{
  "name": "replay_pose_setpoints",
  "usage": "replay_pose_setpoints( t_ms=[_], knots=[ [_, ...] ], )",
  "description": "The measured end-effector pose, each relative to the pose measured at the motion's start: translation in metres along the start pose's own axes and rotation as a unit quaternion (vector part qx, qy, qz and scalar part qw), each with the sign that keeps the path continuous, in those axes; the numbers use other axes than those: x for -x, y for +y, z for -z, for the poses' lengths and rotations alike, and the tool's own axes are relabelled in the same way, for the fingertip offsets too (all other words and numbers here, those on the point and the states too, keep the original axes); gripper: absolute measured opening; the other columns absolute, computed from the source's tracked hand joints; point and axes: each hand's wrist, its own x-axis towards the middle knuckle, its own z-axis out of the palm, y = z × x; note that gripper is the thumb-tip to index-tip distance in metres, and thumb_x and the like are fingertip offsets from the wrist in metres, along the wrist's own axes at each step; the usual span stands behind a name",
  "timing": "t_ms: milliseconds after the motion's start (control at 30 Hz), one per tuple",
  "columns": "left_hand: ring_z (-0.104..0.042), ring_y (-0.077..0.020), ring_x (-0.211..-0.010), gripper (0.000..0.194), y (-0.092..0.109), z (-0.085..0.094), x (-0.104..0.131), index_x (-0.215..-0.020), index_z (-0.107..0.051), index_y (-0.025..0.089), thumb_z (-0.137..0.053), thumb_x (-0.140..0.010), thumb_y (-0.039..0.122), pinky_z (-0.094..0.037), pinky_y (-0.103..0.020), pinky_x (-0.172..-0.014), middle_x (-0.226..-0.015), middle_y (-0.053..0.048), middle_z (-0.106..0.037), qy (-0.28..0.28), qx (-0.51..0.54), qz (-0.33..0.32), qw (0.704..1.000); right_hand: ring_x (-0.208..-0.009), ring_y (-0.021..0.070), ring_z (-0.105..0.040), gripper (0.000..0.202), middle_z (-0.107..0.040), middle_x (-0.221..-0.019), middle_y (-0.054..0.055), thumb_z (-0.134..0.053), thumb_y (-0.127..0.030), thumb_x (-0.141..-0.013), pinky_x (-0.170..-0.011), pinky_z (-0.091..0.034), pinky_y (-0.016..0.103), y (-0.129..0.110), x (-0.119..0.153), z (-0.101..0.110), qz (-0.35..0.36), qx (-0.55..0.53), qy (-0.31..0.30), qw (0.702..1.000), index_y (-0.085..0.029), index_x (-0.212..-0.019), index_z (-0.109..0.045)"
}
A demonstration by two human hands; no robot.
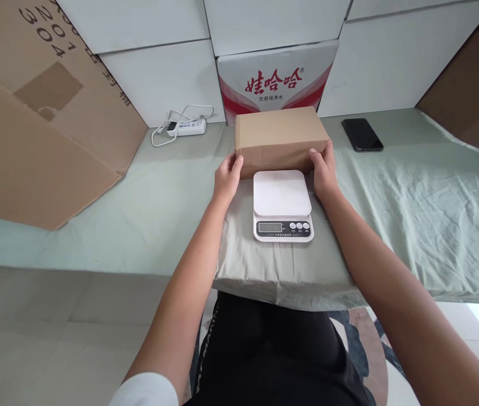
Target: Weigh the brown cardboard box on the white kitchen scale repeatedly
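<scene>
A closed brown cardboard box (279,132) is held between both hands at the back middle of the cloth-covered table. My left hand (227,176) grips its left end, thumb on the front face and fingers hidden at the side. My right hand (324,166) has the right end the same way, thumb pressed to the front. Just in front of the box lies a white kitchen scale (282,194) with nothing on its platform. Its dark panel with a display and round buttons faces me, and the display looks blank.
A white power strip (186,127) with a looped cable lies at the back left, and a black phone (362,134) at the back right. Behind stand white boxes and a red-and-white printed carton (275,79). Large cardboard sheets (45,129) lean on the left; another brown panel (471,84) stands right.
</scene>
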Motion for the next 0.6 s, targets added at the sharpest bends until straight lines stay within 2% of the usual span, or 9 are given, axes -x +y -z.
replay_pose_setpoints(
  t_ms=[167,367,467,600],
  knots=[
    [-0.075,-0.0330,-0.136,0.060,0.000,0.001,-0.002,-0.126,-0.079,0.021,-0.071,-0.095,0.073,-0.060,-0.043,-0.117,-0.140,-0.013,-0.083,0.004,0.015,-0.013,1.000,-0.151,0.0360,-0.058,0.062,-0.070,-0.152,0.005,-0.074,-0.061,-0.082,-0.134,-0.046,0.059,-0.006,0.002,-0.002,-0.013,-0.058,-0.018,0.998,-0.034,-0.137,-0.061],
    [-0.074,-0.0332,-0.139,0.072,0.004,0.004,-0.002,-0.132,-0.078,0.019,-0.070,-0.093,0.079,-0.061,-0.041,-0.117,-0.143,-0.014,-0.082,0.014,0.031,-0.034,0.999,-0.150,0.0349,-0.058,0.073,-0.065,-0.159,0.002,-0.081,-0.049,-0.078,-0.132,-0.049,0.060,-0.008,0.002,0.001,-0.007,-0.070,-0.038,0.997,-0.039,-0.146,-0.056],
    [-0.074,-0.0334,-0.139,0.074,0.006,0.004,-0.001,-0.133,-0.078,0.021,-0.069,-0.092,0.082,-0.061,-0.041,-0.118,-0.142,-0.013,-0.082,0.017,0.035,-0.035,0.999,-0.150,0.0359,-0.058,0.079,-0.063,-0.160,0.003,-0.084,-0.051,-0.077,-0.131,-0.050,0.060,-0.009,0.003,0.002,0.010,-0.075,-0.043,0.996,-0.040,-0.150,-0.055],
    [-0.072,-0.0344,-0.144,0.078,0.009,0.004,0.000,-0.132,-0.079,0.020,-0.068,-0.090,0.085,-0.059,-0.043,-0.121,-0.147,-0.016,-0.079,0.027,0.062,-0.045,0.997,-0.152,0.0376,-0.055,0.088,-0.059,-0.164,0.003,-0.086,-0.063,-0.076,-0.131,-0.050,0.062,-0.014,0.005,0.002,0.028,-0.070,-0.044,0.996,-0.042,-0.155,-0.053]
  ],
)
